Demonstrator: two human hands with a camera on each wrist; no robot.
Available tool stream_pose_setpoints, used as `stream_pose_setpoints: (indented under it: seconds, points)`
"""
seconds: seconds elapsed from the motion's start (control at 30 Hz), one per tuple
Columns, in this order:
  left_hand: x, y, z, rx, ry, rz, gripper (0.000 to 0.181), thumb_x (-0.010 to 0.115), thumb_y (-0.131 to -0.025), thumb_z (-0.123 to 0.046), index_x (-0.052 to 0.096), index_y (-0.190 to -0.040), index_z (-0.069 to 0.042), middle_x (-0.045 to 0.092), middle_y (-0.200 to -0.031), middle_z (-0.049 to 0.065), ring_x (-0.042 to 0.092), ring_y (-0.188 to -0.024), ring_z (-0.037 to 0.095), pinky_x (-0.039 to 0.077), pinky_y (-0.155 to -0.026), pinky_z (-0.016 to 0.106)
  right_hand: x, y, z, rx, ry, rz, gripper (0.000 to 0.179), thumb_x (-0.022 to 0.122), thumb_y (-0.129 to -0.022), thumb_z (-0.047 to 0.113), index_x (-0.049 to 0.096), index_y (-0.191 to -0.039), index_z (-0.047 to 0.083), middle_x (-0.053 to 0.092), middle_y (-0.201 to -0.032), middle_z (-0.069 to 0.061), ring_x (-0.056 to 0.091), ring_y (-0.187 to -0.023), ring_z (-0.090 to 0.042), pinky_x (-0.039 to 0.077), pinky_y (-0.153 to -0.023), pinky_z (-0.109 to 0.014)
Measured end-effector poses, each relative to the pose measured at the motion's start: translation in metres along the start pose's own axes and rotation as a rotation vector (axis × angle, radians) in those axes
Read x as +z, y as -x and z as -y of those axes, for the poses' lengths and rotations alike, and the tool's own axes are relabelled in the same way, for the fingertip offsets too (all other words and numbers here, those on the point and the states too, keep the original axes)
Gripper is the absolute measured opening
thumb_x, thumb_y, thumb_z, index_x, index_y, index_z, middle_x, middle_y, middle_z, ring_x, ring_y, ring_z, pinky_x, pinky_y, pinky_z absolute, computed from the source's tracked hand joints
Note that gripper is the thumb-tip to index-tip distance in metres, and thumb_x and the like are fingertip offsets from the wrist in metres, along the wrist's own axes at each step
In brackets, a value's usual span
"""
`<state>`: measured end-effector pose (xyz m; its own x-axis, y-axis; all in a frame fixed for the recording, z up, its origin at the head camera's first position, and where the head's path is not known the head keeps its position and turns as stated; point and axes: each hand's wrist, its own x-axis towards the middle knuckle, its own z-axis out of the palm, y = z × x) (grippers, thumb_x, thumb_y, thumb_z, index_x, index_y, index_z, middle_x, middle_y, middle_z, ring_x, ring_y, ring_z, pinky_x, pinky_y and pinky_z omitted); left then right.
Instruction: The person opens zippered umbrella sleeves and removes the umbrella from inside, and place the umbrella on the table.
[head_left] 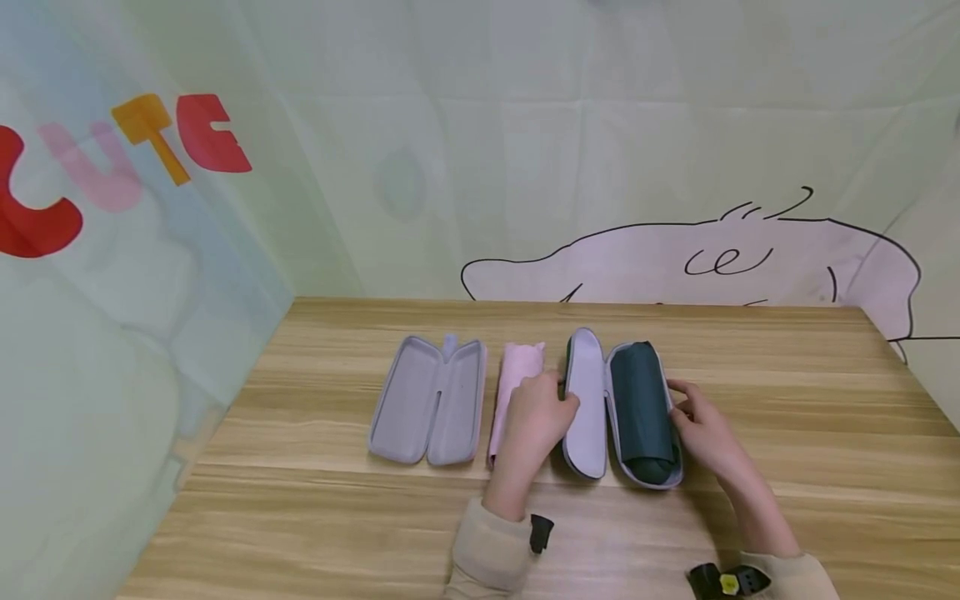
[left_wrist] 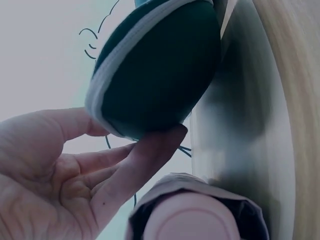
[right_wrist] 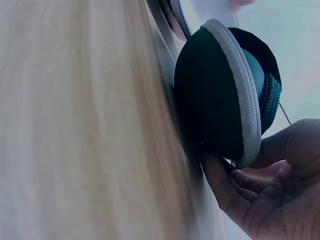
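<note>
A dark green hard case lies open with its pale grey lining up: the lid (head_left: 587, 433) stands tilted on the left, and the other half cradles a folded dark green umbrella (head_left: 640, 400). My left hand (head_left: 536, 417) pinches the lid's outer edge, thumb on the lining side and fingers behind the green shell (left_wrist: 160, 75). At the right edge, my right hand (head_left: 701, 429) pinches the rim of the umbrella's half; in the right wrist view its fingers (right_wrist: 225, 192) touch the green shell (right_wrist: 207, 95) from below. A folded pink umbrella (head_left: 517, 367) lies partly hidden under my left forearm.
An open case (head_left: 408, 408) with grey lining and a pinkish edge lies to the left of the pink umbrella. Everything rests on a wood-grain table (head_left: 300, 517). Behind it hangs a printed cloth backdrop (head_left: 510, 167).
</note>
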<state>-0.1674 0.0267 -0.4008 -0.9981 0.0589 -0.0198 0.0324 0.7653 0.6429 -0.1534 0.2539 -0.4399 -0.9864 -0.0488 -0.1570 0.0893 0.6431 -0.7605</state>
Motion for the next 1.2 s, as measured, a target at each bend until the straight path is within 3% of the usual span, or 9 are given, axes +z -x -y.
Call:
stream_pose_setpoints:
  seconds: [0.13, 0.27, 0.63, 0.97, 1.2]
  points:
    - [0.002, 0.0, 0.001, 0.019, -0.019, -0.008, 0.016, 0.061, -0.085, -0.015, 0.069, -0.089, -0.002, 0.069, -0.076, 0.013, 0.056, -0.058, 0.021, 0.043, -0.049, 0.032, 0.0, 0.0, -0.001, -0.013, 0.004, -0.018, 0.046, 0.037, -0.099, 0.005, 0.031, -0.143, -0.004, 0.058, -0.111, -0.031, 0.059, -0.097, -0.034, 0.046, -0.075, -0.033]
    - [0.005, 0.0, 0.001, 0.036, -0.027, -0.012, 0.012, 0.058, -0.083, -0.009, 0.063, -0.074, -0.002, 0.064, -0.067, 0.013, 0.055, -0.055, 0.022, 0.041, -0.046, 0.033, -0.001, 0.001, -0.004, -0.025, 0.002, -0.029, 0.045, 0.036, -0.098, 0.003, 0.031, -0.143, -0.005, 0.058, -0.11, -0.032, 0.059, -0.096, -0.035, 0.046, -0.074, -0.032]
    - [0.012, 0.0, 0.001, 0.029, -0.062, 0.007, 0.01, 0.055, -0.08, 0.0, 0.064, -0.077, 0.003, 0.063, -0.069, 0.016, 0.057, -0.058, 0.024, 0.044, -0.048, 0.034, -0.007, 0.001, -0.005, 0.005, 0.026, -0.006, 0.046, 0.035, -0.1, 0.007, 0.029, -0.145, -0.003, 0.057, -0.112, -0.032, 0.058, -0.096, -0.034, 0.045, -0.072, -0.031]
    - [0.013, 0.001, 0.001, 0.048, -0.079, -0.01, 0.008, 0.055, -0.076, 0.002, 0.063, -0.073, 0.004, 0.063, -0.069, 0.016, 0.059, -0.059, 0.027, 0.045, -0.049, 0.035, -0.008, 0.002, -0.004, -0.019, 0.04, -0.033, 0.045, 0.039, -0.098, 0.005, 0.033, -0.142, -0.005, 0.06, -0.107, -0.032, 0.059, -0.093, -0.034, 0.044, -0.071, -0.03]
    - [0.016, -0.001, 0.002, 0.032, -0.104, 0.018, 0.008, 0.058, -0.079, 0.0, 0.063, -0.073, 0.003, 0.063, -0.07, 0.014, 0.058, -0.06, 0.025, 0.046, -0.051, 0.035, -0.008, 0.002, -0.004, -0.036, 0.046, -0.055, 0.045, 0.041, -0.097, 0.004, 0.036, -0.14, -0.005, 0.061, -0.105, -0.031, 0.06, -0.094, -0.035, 0.045, -0.072, -0.03]
